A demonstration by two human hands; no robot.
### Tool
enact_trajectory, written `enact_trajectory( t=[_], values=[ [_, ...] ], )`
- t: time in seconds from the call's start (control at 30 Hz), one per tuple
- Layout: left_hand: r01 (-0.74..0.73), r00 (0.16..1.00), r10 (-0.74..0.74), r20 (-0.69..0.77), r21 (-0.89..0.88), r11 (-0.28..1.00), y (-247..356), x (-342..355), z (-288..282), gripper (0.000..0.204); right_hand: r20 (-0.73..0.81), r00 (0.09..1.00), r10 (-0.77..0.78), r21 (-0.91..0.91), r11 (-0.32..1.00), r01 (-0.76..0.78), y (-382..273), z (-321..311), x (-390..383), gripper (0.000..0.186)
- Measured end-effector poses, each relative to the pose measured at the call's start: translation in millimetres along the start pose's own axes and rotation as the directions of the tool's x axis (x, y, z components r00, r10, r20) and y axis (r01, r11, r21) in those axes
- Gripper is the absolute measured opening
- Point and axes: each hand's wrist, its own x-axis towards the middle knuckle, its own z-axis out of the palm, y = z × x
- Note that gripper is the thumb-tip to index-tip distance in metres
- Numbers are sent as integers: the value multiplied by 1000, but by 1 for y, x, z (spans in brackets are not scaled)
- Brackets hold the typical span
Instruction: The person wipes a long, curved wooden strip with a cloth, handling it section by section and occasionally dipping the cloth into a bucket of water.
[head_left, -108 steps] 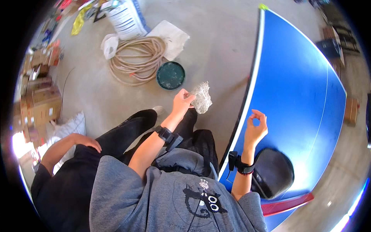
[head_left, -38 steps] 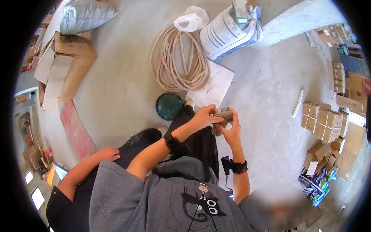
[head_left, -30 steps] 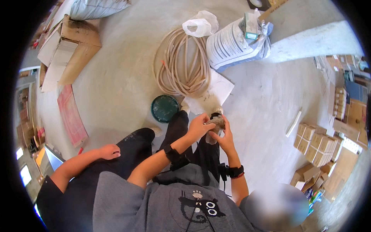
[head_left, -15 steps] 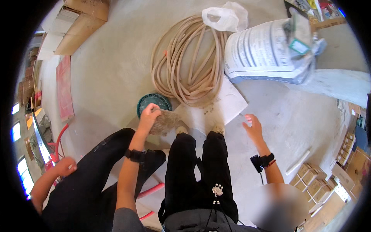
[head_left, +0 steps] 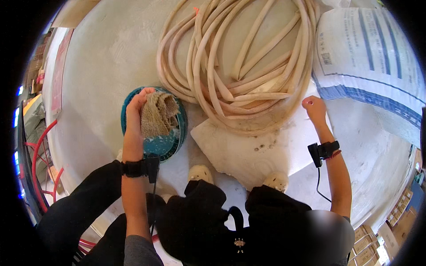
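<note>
My left hand (head_left: 136, 108) grips a piece of coarse brown burlap cloth (head_left: 158, 116), which hangs over a teal bucket (head_left: 181, 139). White residue shows inside the bucket. My right hand (head_left: 315, 111) is closed above the edge of a white board (head_left: 239, 157), close to a large white bag with blue stripes (head_left: 355, 84). What its fingers hold, if anything, is too small to make out. A big coil of beige hose (head_left: 213, 75) lies on the floor ahead, partly over the board.
Another person's leg in black trousers (head_left: 84, 193) is close on my left. Red hoses (head_left: 36, 155) run along the left side. Cardboard boxes (head_left: 366, 244) stand at the lower right, and another box (head_left: 73, 12) sits at the far left.
My body has leaned lower and closer to the floor. My left hand has brought the cloth over the bucket. The right hand has moved forward to the bag, its fingers now curled in.
</note>
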Motion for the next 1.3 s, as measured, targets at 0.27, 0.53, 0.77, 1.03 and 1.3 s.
enact_trajectory(
  t=[0.27,0.53,0.77,1.03,1.3],
  values=[
    [77,997,-77,1,-41,996,-27,34,-3,21,10,1000,-2,124,992,1,-27,-3,-9,17],
    [-21,995,35,-88,157,987,-26,32,25,18,201,952,-229,7,973,232,-152,30,34,20],
    [-48,993,90,-80,425,904,-57,0,-30,32,242,934,-262,-178,935,308,-230,120,67,14],
    [-16,964,72,-256,214,977,-74,-63,-61,25,286,941,-180,-106,970,218,-255,160,80,19],
    [-28,919,53,-392,69,997,-56,-56,-30,24,-43,743,-668,-219,732,645,-279,149,83,26]
  ],
)
